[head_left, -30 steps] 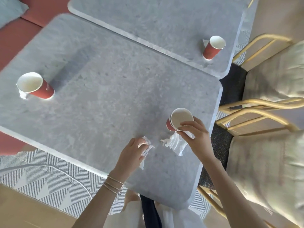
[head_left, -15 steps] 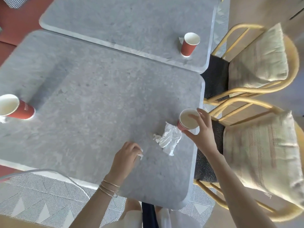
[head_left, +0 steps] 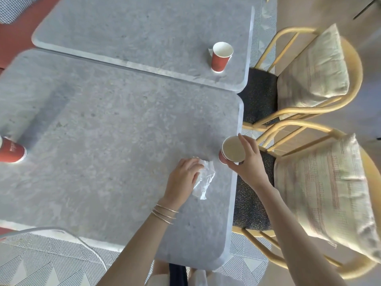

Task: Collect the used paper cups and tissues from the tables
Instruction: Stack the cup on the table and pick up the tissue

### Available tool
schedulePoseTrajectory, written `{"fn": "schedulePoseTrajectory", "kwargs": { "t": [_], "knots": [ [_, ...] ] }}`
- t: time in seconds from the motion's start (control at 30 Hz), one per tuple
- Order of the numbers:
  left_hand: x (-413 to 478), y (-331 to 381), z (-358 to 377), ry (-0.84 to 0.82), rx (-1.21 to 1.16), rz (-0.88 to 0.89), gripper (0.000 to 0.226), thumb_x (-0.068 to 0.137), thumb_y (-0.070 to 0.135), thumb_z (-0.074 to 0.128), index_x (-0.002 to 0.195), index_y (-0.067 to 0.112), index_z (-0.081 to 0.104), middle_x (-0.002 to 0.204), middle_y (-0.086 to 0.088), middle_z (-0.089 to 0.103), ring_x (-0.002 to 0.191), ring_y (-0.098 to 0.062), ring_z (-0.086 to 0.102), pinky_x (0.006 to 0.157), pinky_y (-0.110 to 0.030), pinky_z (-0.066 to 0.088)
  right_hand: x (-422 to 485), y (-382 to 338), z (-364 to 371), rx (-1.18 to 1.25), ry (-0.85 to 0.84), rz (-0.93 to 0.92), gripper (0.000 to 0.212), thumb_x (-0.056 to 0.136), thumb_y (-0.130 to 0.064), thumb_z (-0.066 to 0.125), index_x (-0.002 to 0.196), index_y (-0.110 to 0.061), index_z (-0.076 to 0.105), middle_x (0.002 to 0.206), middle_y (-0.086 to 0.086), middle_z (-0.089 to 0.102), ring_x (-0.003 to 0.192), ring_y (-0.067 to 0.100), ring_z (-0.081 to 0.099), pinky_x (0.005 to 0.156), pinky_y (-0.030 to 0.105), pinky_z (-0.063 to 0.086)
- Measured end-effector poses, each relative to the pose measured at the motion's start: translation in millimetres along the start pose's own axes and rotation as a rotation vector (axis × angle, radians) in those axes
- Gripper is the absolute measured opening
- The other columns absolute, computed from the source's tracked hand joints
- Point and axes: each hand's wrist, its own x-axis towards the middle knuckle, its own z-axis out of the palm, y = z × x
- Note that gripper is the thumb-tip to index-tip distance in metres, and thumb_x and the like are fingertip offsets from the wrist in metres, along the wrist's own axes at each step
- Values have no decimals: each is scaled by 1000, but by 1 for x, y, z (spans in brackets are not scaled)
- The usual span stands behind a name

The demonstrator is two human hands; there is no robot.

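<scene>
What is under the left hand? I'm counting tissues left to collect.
A crumpled white tissue lies partly under the left hand on the near table. Whatever sits beneath the palm is hidden.

grey tables (head_left: pixel 123 120), perhaps rattan chairs (head_left: pixel 309 124)

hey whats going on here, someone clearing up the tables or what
Yes, a person is clearing two grey tables. The right hand holds a red paper cup at the near table's right edge, while the left hand presses on a crumpled white tissue on that table. Another red cup stands at its left side, and a third cup stands on the far table.
</scene>
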Motion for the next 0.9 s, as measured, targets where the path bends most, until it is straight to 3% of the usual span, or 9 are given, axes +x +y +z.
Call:
{"fn": "schedulePoseTrajectory", "kwargs": {
  "t": [0.07, 0.13, 0.27, 0.4, 0.57, 0.73, 0.9],
  "knots": [
    [0, 0, 12, -90, 47, 29, 29, 79, 3, 65, 108, 9, 65, 125, -6, 58, 117, -28, 52, 94, -37, 47, -1, 8, -1, -1, -31, 9, 81, 66, -17, 81, 134, -1, 40, 133, 17, 42, 120, 32, 44, 88, 34, 43],
    [-4, 1, 21, -141, 106, 77, 37, 78, 13, 70, 114, 7, 62, 132, -8, 53, 126, -28, 46, 101, -38, 42, -1, 15, -1, 15, -46, 0, 82, 66, -21, 82, 135, -3, 40, 134, 14, 42, 120, 29, 43, 88, 31, 42],
    [-11, 6, 25, -247, 172, 133, 57, 65, 26, 80, 117, 12, 61, 135, -6, 51, 127, -28, 44, 97, -40, 45, 2, 23, -1, 78, -73, -2, 87, 64, -30, 83, 136, -8, 38, 136, 8, 41, 120, 18, 41, 88, 30, 44],
    [-18, 6, 26, -214, 162, 140, 50, 63, 7, 76, 111, 15, 64, 131, -3, 55, 126, -27, 46, 96, -38, 46, 3, 22, 0, 147, -76, 27, 85, 64, -33, 82, 135, -13, 39, 133, 3, 42, 113, 1, 36, 86, 26, 42],
    [-32, 3, 13, -91, 118, 6, 45, 64, -5, 75, 101, 19, 68, 127, -5, 58, 119, -24, 53, 80, -34, 53, 3, 10, 12, 189, -133, -35, 81, 62, -22, 85, 131, -12, 42, 130, 2, 46, 112, 7, 43, 84, 21, 41],
    [-58, -16, -10, -50, 175, -78, 47, 61, -7, 75, 103, 14, 69, 128, -12, 57, 116, -28, 55, 85, -39, 54, 2, -16, 30, 246, -269, -45, 82, 64, -22, 84, 132, -18, 38, 129, -6, 41, 109, 2, 42, 82, 21, 40],
    [-95, -36, -29, -8, 107, -180, 50, 60, -1, 76, 106, 16, 67, 120, -2, 62, 112, -20, 57, 86, -32, 53, -5, -48, 51, 312, -323, -46, 82, 59, -25, 87, 127, -14, 43, 119, -8, 44, 103, -1, 42, 81, 5, 31]
  ]
}}
